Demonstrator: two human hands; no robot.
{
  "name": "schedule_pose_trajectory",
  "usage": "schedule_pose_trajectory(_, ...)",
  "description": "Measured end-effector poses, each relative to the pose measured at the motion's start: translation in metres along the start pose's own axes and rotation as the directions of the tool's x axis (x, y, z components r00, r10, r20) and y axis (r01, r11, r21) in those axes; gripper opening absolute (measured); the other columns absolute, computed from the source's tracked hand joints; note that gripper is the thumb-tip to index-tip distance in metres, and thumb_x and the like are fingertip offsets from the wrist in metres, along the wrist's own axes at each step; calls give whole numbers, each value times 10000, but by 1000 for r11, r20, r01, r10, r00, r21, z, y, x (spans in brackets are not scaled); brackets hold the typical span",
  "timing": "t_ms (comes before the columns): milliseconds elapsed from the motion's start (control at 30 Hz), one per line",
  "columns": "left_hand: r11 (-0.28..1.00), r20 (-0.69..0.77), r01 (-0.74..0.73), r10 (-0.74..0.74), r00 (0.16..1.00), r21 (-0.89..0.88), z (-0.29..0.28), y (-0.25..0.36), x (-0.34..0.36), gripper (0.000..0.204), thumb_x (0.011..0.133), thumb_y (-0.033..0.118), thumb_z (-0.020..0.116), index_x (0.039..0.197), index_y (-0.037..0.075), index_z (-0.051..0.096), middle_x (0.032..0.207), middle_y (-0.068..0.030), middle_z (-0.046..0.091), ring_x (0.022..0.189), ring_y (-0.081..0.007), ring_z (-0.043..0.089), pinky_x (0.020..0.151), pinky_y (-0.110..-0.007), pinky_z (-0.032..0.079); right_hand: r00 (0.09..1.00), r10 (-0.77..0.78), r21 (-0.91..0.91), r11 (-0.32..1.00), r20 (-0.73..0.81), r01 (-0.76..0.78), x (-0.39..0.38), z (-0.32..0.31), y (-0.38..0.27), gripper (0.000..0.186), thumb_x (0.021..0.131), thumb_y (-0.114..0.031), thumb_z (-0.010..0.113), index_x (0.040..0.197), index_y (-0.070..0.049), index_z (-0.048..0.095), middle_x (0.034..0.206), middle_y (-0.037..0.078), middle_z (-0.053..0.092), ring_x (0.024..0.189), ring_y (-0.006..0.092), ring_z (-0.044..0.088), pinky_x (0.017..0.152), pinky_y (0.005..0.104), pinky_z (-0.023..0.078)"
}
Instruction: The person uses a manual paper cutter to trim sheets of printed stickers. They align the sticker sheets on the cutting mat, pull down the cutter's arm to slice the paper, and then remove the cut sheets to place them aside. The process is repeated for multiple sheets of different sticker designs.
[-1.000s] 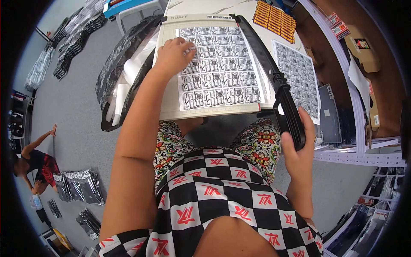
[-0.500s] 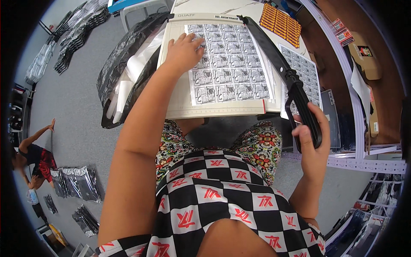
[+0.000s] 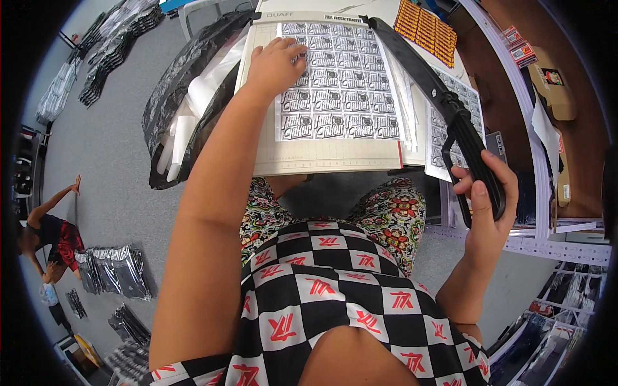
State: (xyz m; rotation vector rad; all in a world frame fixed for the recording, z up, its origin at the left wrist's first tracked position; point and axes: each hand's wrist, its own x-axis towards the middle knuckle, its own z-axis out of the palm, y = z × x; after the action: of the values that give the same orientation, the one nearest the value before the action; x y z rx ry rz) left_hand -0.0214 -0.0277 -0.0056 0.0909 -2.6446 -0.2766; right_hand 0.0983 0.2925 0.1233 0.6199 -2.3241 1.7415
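A cream paper cutter (image 3: 335,159) lies before me with its black blade arm (image 3: 412,69) raised at the right side. On its bed rests a white sheet of stickers (image 3: 338,78), printed with rows of black-and-white designs. My left hand (image 3: 275,66) lies palm down on the sheet's upper left part, fingers spread. My right hand (image 3: 487,202) is wrapped round the black handle (image 3: 473,151) of the blade arm. Strips of white paper (image 3: 407,106) stick out beneath the arm, along the sheet's right side.
More printed sheets (image 3: 473,106) lie right of the cutter, with an orange-yellow sheet (image 3: 425,32) beyond. A black plastic bag (image 3: 164,96) with white paper scraps (image 3: 187,138) sits at the left. Packed garments (image 3: 116,273) cover parts of the floor, where another person (image 3: 55,235) crouches.
The sticker sheet has slid away from me and straightened on the bed, my left hand moving with it. My right hand and the cutter handle have swung outward to the right.
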Motion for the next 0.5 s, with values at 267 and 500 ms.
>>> schedule_pose_trajectory(267, 1000, -19, 17, -17, 1000, 5, -1, 0, -1, 301, 776, 272, 494, 1059, 197, 567, 1153, -23, 499, 1067, -167, 459, 925, -380, 293, 1000, -28, -4, 1000, 3, 28, -5, 1, 9, 288, 828, -84, 501, 1094, 19, 460, 983, 123, 517, 786, 126, 551, 720, 239, 447)
schedule_pose_trajectory(500, 1000, -27, 9, -9, 1000, 14, -1, -1, -1, 303, 770, 265, 492, 1055, 195, 566, 1139, -18, 508, 1054, -169, 469, 917, -374, 305, 998, -56, -11, 998, 13, 56, -12, 1, 17, 302, 828, -96, 498, 1101, 23, 452, 986, 139, 506, 792, 146, 556, 710, 250, 458)
